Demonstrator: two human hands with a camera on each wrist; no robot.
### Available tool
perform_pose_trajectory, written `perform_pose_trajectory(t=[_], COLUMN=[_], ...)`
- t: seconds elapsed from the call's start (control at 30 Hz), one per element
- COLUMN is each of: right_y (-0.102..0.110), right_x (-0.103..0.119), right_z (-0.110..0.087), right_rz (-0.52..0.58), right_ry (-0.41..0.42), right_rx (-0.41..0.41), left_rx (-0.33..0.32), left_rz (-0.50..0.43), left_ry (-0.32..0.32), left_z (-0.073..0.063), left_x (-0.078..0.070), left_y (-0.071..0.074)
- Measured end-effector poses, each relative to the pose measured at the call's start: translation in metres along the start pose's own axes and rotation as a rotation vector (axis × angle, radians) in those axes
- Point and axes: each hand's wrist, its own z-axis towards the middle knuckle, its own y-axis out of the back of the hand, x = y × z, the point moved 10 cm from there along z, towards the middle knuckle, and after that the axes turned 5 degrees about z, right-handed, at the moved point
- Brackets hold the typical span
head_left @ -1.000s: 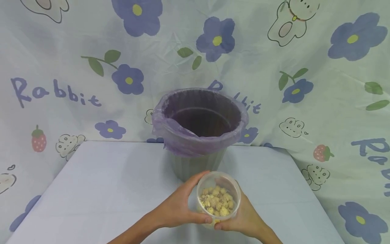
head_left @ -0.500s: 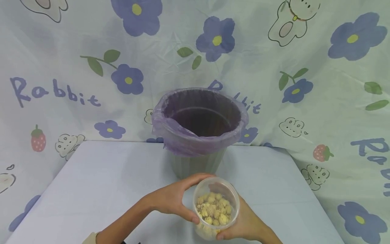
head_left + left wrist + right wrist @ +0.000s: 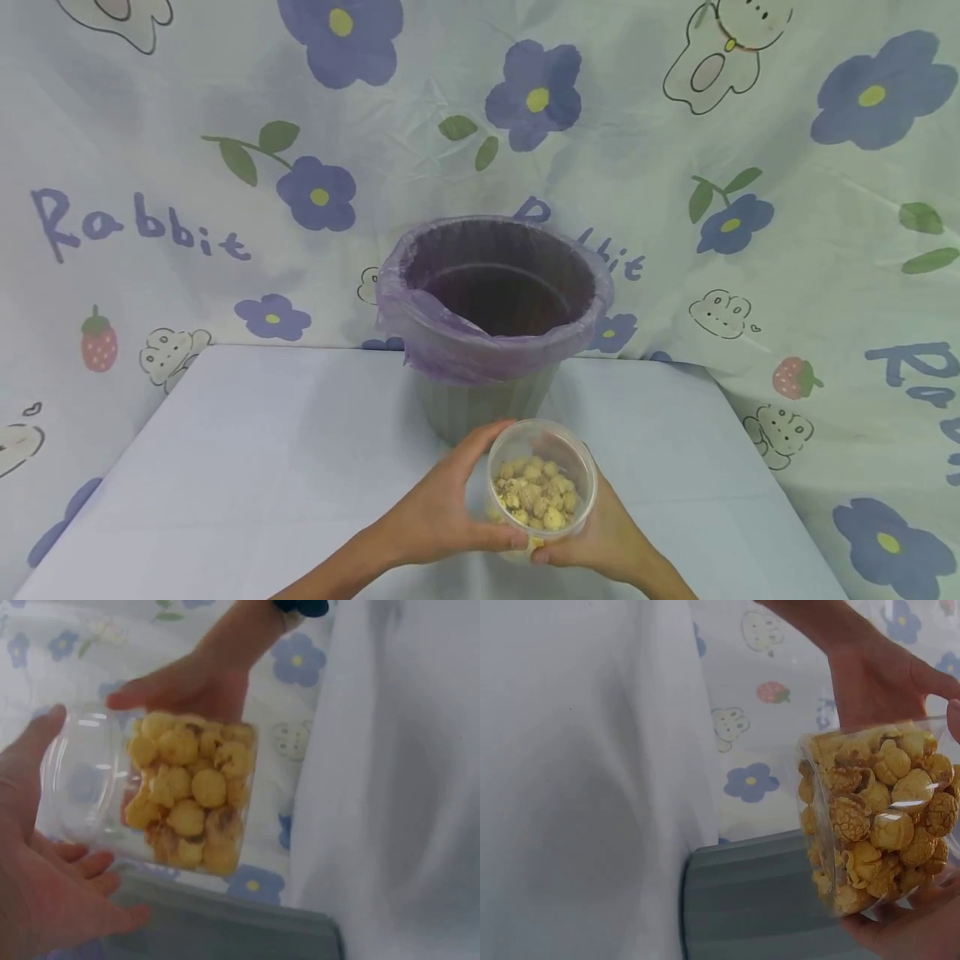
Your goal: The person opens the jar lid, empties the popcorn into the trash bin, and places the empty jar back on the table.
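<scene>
A clear plastic jar point(image 3: 538, 492), partly filled with yellowish-brown caramel popcorn point(image 3: 885, 825), is held in front of the bin, its round clear top tilted up towards the head camera. My left hand point(image 3: 450, 504) grips it near the top, thumb at the near side and fingers round the far side. Lower on the jar, my right hand point(image 3: 603, 537) holds the body, its thumb close to the left one. In the left wrist view the left hand point(image 3: 45, 892) spans the clear top end, while the popcorn fills the other end. Parts of the right fingers are hidden behind the jar.
A grey bin point(image 3: 483, 408) lined with a purple plastic bag point(image 3: 480, 358) stands on the white-covered table point(image 3: 285, 458), just beyond the hands. Behind it hangs a cloth point(image 3: 420, 75) printed with flowers and rabbits.
Half a second ago the jar sat a little lower and the left thumb was further left. Since then the jar has risen slightly and the left hand has turned round its top.
</scene>
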Motion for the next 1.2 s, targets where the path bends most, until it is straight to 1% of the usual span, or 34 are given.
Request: perform_pose_trajectory(t=[0.07,0.13,0.23,0.3,0.37,0.43,0.53,0.6,0.77,0.87,0.93,1.07,1.2], right_y=[-0.001,-0.004,-0.010,-0.014,-0.018,-0.019,-0.018,-0.016,-0.007,-0.004,-0.004,-0.004,-0.005], right_x=[0.000,0.002,0.005,0.006,0.006,0.006,0.006,0.006,0.003,0.000,-0.001,-0.003,-0.003], right_z=[-0.001,-0.002,-0.003,-0.004,-0.004,-0.004,-0.003,-0.002,0.000,0.000,0.000,0.001,0.001], right_rz=[0.016,0.036,0.092,0.122,0.146,0.147,0.126,0.101,0.039,0.020,0.014,0.017,0.028], right_ry=[0.001,0.007,0.017,0.014,0.003,-0.004,0.000,0.012,0.020,0.016,0.011,0.001,0.004], right_rx=[0.012,0.032,0.084,0.115,0.139,0.148,0.141,0.123,0.060,0.036,0.030,0.027,0.033], left_rx=[0.036,0.101,0.222,0.292,0.336,0.348,0.319,0.269,0.119,0.058,0.031,0.003,-0.027], left_rz=[0.007,0.001,-0.044,-0.052,-0.046,-0.034,-0.033,-0.030,0.010,0.023,0.027,0.026,0.030], left_ry=[0.016,0.013,-0.015,-0.044,-0.068,-0.083,-0.089,-0.095,-0.107,-0.102,-0.099,-0.087,-0.078], left_z=[0.000,0.002,0.005,0.007,0.008,0.009,0.010,0.010,0.008,0.007,0.005,0.004,0.003], left_x=[0.000,0.000,0.001,0.001,0.001,0.001,0.000,-0.001,-0.004,-0.004,-0.004,-0.006,-0.012], left_y=[0.001,0.002,0.001,0.000,-0.002,-0.002,-0.002,-0.001,0.001,0.002,0.003,0.005,0.012])
